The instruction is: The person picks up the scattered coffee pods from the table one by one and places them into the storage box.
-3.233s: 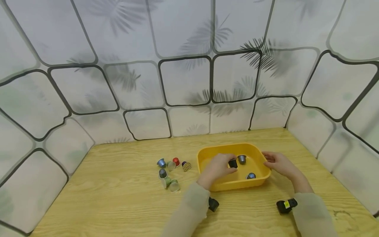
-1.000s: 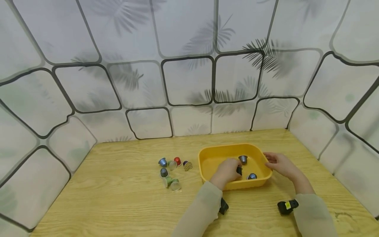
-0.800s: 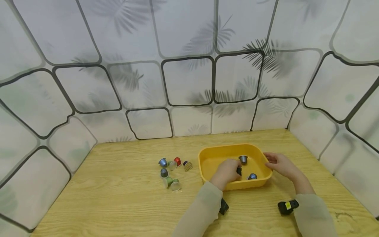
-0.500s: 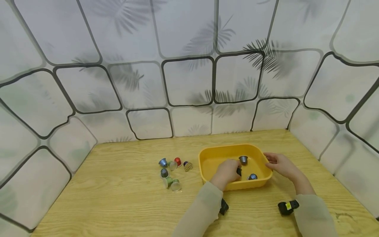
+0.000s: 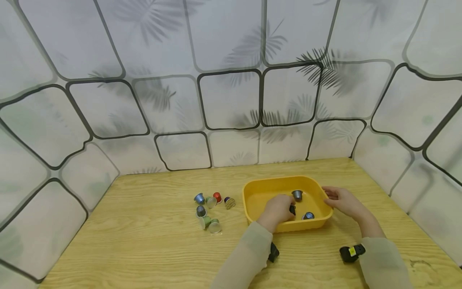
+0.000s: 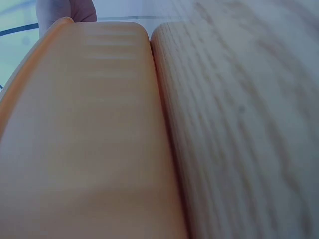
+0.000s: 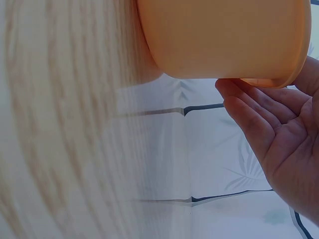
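My left hand [image 5: 278,210] reaches into the yellow plastic tray [image 5: 265,185] and pinches a black coffee capsule [image 5: 292,209], partly hidden by the fingers, low near the tray floor. Beside it in the tray are a grey capsule [image 5: 297,195] and a blue capsule [image 5: 308,216]. At the tray's right end, my right hand [image 5: 343,200] holds the rim. In the right wrist view its fingers [image 7: 249,109] lie along the outside of the tray wall [image 7: 224,40], with the thumb at the rim. The left wrist view is mostly filled by the tray's outer side [image 6: 99,124].
Several loose capsules lie grouped on the wooden table [image 5: 144,233] left of the tray, among them a red one [image 5: 217,197], a light blue one [image 5: 199,198] and a green one [image 5: 205,222]. A patterned backdrop [image 5: 231,100] stands behind and on both sides.
Since the oldest frame, my left hand has moved right and toward the tray's front with the black capsule. Over the last second both hands stay almost still.
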Tool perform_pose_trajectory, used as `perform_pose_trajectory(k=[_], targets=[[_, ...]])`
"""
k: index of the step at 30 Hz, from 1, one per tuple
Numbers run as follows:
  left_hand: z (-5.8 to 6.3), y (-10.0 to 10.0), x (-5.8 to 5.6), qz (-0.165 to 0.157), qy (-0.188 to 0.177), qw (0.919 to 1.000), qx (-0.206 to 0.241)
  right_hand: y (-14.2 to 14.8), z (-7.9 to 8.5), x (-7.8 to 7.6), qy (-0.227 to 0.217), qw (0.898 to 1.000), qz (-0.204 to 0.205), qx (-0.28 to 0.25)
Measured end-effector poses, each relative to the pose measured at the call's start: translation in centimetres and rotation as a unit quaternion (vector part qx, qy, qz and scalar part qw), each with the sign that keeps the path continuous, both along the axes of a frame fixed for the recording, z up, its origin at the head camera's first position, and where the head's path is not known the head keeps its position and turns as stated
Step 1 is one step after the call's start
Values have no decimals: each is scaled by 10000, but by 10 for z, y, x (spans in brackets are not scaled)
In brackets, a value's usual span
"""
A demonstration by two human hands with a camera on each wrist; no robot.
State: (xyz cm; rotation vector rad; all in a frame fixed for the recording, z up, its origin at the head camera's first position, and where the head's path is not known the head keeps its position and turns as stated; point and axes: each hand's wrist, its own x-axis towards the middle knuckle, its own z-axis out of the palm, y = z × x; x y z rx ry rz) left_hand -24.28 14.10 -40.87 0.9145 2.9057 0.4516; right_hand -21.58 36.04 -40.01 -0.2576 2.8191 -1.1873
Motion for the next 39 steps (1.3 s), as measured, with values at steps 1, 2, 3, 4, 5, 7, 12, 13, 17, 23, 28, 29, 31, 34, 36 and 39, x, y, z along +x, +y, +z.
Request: perform_pose_trajectory(k=[1,2,3,4,5,7,12,13,17,23,28,29,31,34,36,39], targets=[[0,0,0,7,-12,10000,0,0,0,0,-2,10000,-7,-2],[0,0,0,14,-22,10000,1,0,0,0,-3,10000,-11,1],[0,0,0,19,-30,10000,-2,0,0,0,-2,10000,-15,7],[0,1,0,22,-47,10000,2,0,0,0,-4,10000,-16,6],[0,1,0,24,-54,10000,1,0,0,0,-4,10000,-17,-4],[0,1,0,22,-62,10000,-1,0,1,1,-5,10000,-13,-14],[-2,1,-1,4,-71,10000,-2,-1,1,1,8,10000,-2,-17],[-2,1,-1,0,-68,10000,-3,-1,0,1,9,10000,1,-24],[-3,1,-1,-32,-53,10000,9,0,0,1,18,10000,25,-52],[-5,1,-3,-96,-15,10000,10,0,0,0,41,10000,39,-52],[-5,2,-4,-110,9,9999,-11,1,1,0,25,10000,38,-58],[-6,2,-4,-113,14,9999,-19,1,1,0,27,10000,36,-53],[-5,2,-4,-119,30,9999,-37,1,1,0,26,10000,32,-45],[-5,2,-3,-115,32,9999,-52,0,1,0,22,10000,29,-36],[-5,2,-3,-100,26,9999,-52,0,1,0,18,10000,26,-36],[-4,2,-2,-90,12,9999,-57,0,0,0,17,10000,31,-35]])
